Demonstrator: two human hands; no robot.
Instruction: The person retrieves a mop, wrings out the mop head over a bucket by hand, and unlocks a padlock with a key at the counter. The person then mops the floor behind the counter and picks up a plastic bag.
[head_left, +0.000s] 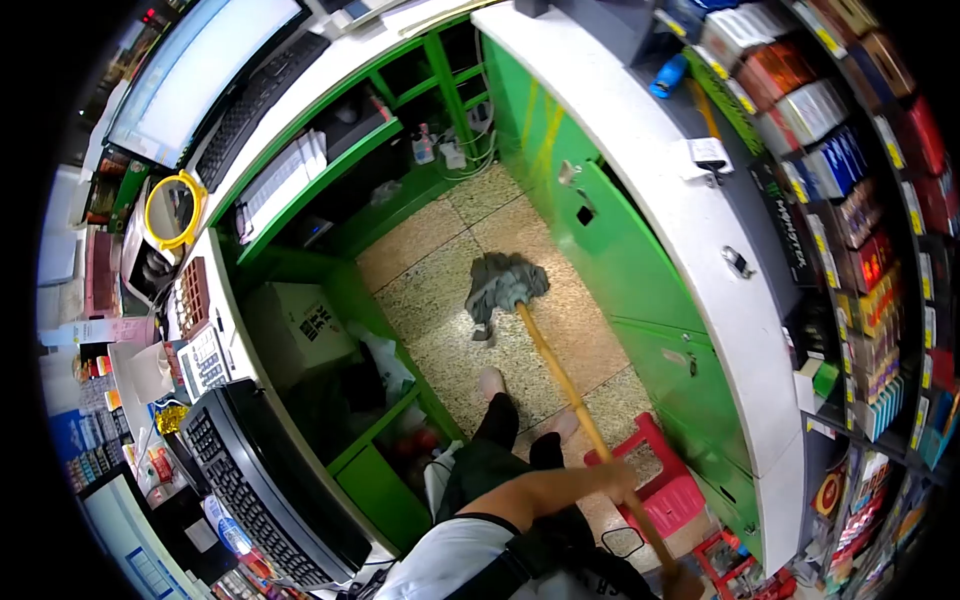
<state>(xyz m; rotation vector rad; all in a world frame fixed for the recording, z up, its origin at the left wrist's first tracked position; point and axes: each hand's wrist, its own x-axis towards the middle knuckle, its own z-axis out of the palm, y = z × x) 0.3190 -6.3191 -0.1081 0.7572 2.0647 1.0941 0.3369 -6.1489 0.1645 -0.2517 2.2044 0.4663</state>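
Observation:
A mop with a long wooden handle [560, 375] slants across the floor from the lower right. Its grey cloth head [505, 285] lies bunched on the speckled tile floor [420, 310], in front of my feet. My left arm reaches across my body, and my left hand [620, 482] is wrapped round the handle beside a red plastic stool [665, 480]. Farther up the shaft, near the bottom edge of the view, my right hand [682, 580] is closed on the handle, partly in shadow.
Green cabinets [630, 270] with a white counter top [640, 150] run along the right. Open green shelving [300, 190] borders the left, under a counter with a keyboard [265, 490] and a monitor [205, 70]. Shelves of packets [860, 250] stand at far right. My bare foot [491, 382] is on the tiles.

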